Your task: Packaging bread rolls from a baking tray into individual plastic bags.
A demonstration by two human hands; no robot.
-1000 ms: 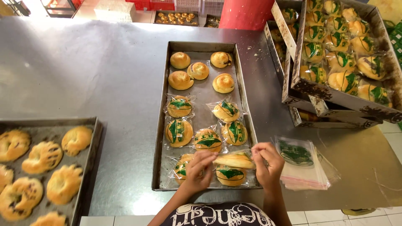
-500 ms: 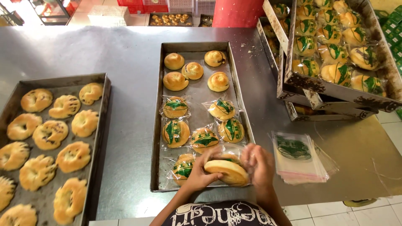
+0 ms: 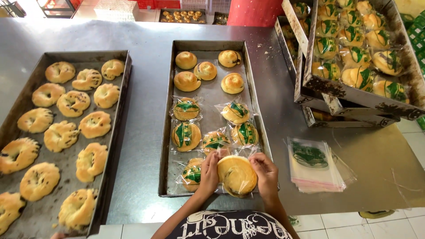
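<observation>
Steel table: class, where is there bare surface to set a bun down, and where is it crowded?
Bare steel table runs between the left tray and the middle tray, and beyond both trays. More lies between the middle tray and the bag stack. It is crowded where both hands hold a bun.

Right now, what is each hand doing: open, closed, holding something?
Left hand: closed on the left edge of the round bun in a clear bag.
Right hand: closed on the same bun's right edge.
</observation>
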